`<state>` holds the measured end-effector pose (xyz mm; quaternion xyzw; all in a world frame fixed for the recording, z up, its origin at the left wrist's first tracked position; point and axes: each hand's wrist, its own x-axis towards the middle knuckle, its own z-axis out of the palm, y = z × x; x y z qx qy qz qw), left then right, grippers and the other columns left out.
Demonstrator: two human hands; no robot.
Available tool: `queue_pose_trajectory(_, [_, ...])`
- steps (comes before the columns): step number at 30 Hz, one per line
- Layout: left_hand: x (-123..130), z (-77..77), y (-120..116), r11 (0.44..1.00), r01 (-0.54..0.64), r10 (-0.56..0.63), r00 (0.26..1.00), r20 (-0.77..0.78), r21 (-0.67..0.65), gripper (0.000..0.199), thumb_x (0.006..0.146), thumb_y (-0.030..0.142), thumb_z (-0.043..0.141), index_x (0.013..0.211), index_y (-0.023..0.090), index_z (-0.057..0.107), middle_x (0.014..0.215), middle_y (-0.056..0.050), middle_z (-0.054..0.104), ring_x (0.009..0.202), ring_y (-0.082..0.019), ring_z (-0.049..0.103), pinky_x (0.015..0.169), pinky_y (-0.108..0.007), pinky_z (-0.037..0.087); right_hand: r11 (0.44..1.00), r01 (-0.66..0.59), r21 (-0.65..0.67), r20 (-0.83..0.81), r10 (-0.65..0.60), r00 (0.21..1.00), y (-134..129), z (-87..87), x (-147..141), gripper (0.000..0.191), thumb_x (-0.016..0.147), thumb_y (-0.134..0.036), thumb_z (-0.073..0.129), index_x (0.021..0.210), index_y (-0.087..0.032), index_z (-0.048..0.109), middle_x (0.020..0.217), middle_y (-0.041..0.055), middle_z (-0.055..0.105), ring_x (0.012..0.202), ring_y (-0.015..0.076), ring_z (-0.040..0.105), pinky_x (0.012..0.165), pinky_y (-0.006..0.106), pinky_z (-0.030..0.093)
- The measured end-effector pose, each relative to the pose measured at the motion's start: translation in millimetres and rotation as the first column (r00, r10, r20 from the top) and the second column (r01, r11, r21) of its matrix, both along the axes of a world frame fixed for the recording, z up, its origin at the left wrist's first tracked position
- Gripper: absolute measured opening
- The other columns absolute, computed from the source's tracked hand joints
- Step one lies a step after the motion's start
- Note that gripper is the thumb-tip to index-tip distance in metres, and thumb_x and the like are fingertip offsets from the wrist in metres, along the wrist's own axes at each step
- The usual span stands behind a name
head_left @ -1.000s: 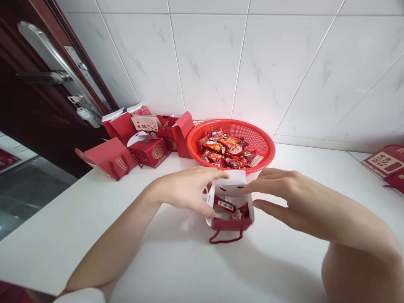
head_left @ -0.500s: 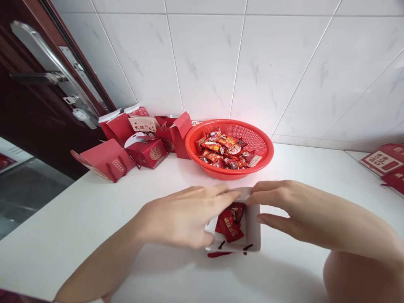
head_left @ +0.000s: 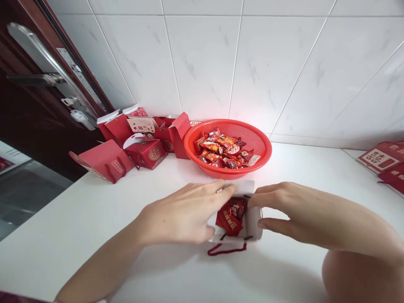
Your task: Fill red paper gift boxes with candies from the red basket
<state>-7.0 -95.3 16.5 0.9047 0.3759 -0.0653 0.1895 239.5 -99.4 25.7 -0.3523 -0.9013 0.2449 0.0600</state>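
Observation:
A small open candy box (head_left: 253,223) with pale inner walls stands on the white tabletop between my hands. Red wrapped candies (head_left: 229,219) lie inside it. Its back flap (head_left: 244,186) is raised, and a dark red cord handle (head_left: 226,252) hangs out at the near side. My left hand (head_left: 186,212) grips the left side, fingers reaching over the back corner and thumb low by the near corner. On the opposite side, my right hand (head_left: 293,214) pinches the right wall, fingers at the top edge and thumb against the outside.
Behind the box is a red plastic basket (head_left: 267,162) of wrapped candies. Several red gift boxes (head_left: 147,152) and bags crowd the left back by the tiled wall (head_left: 202,63). More red packaging (head_left: 383,162) lies far right. A dark door (head_left: 28,101) with a handle stands left.
The box has tipped slightly, so its back flap stands higher and the cord handle shows more at the near side. Both hands have stayed on its sides. The view has shifted a little.

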Motion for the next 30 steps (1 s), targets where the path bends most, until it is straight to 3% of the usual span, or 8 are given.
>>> queue_pose_trajectory(7, [-1.9,1.2,23.3,0.998,-0.013,0.016,0.999,0.051,-0.069,0.085,0.078,0.030,0.069,0.156,0.026,0.038,0.157,-0.007,0.048,0.140,-0.033,0.050,0.102,-0.033,0.049,0.999,0.036,-0.026,0.051,-0.035,0.998,7.0,2.1,0.6,0.014,0.093,-0.022,0.059,0.094,-0.026,0.072,0.090,0.0015,0.075,0.078,0.0195,0.068,0.072,0.031,0.051])
queue_pose_trajectory(13, [-6.8,-2.7,41.9,0.993,-0.041,0.056,0.988,0.145,-0.109,0.076,0.083,0.041,0.070,0.153,0.026,0.045,0.159,-0.006,0.047,0.144,-0.032,0.045,0.108,-0.033,0.045,0.993,0.121,-0.012,0.074,-0.120,0.990,17.6,3.8,4.0,0.019,0.096,-0.027,0.054,0.103,-0.026,0.071,0.104,0.0039,0.074,0.088,0.0211,0.068,0.074,0.033,0.051])
queue_pose_trajectory(17, [-5.3,-4.6,42.7,0.985,-0.087,0.118,0.970,0.214,-0.147,0.069,0.088,0.051,0.064,0.152,0.034,0.045,0.150,-0.002,0.056,0.135,-0.030,0.054,0.099,-0.032,0.049,0.985,0.170,0.024,0.067,-0.172,0.983,22.1,3.5,7.4,0.023,0.095,-0.031,0.054,0.109,-0.025,0.072,0.115,0.0064,0.072,0.098,0.0232,0.067,0.077,0.034,0.052])
queue_pose_trajectory(21, [-3.2,-3.4,41.9,0.973,-0.118,0.163,0.958,0.235,-0.196,0.065,0.088,0.054,0.063,0.147,0.033,0.049,0.146,-0.004,0.057,0.124,-0.029,0.061,0.091,-0.031,0.050,0.988,0.157,0.001,0.038,-0.156,0.987,22.0,5.1,7.1,0.030,0.095,-0.039,0.057,0.120,-0.029,0.070,0.121,0.0055,0.071,0.101,0.0235,0.067,0.078,0.034,0.052])
queue_pose_trajectory(26, [-3.8,0.8,39.5,0.963,-0.170,0.214,0.955,0.208,-0.211,0.065,0.086,0.051,0.065,0.144,0.030,0.045,0.132,-0.006,0.064,0.108,-0.027,0.065,0.082,-0.031,0.050,0.986,0.169,-0.006,0.012,-0.168,0.986,19.8,0.0,2.2,0.035,0.088,-0.053,0.067,0.114,-0.029,0.069,0.110,0.0039,0.071,0.095,0.0240,0.066,0.072,0.033,0.052])
queue_pose_trajectory(28, [-4.0,2.2,38.4,0.969,-0.164,0.202,0.957,0.207,-0.187,0.070,0.086,0.050,0.065,0.148,0.030,0.039,0.126,-0.006,0.067,0.107,-0.027,0.065,0.081,-0.032,0.049,0.979,0.205,0.024,0.022,-0.205,0.978,19.5,-4.3,-0.1,0.032,0.084,-0.051,0.071,0.106,-0.028,0.069,0.102,0.0032,0.071,0.089,0.0236,0.066,0.067,0.032,0.050])
queue_pose_trajectory(30, [-4.0,2.7,37.4,0.980,-0.132,0.162,0.966,0.201,-0.151,0.063,0.089,0.052,0.062,0.145,0.030,0.046,0.123,-0.006,0.068,0.107,-0.027,0.064,0.082,-0.032,0.049,0.970,0.239,0.043,0.041,-0.241,0.970,19.4,-7.9,-2.3,0.025,0.083,-0.046,0.072,0.098,-0.026,0.066,0.096,0.0025,0.069,0.082,0.0222,0.065,0.062,0.031,0.048])
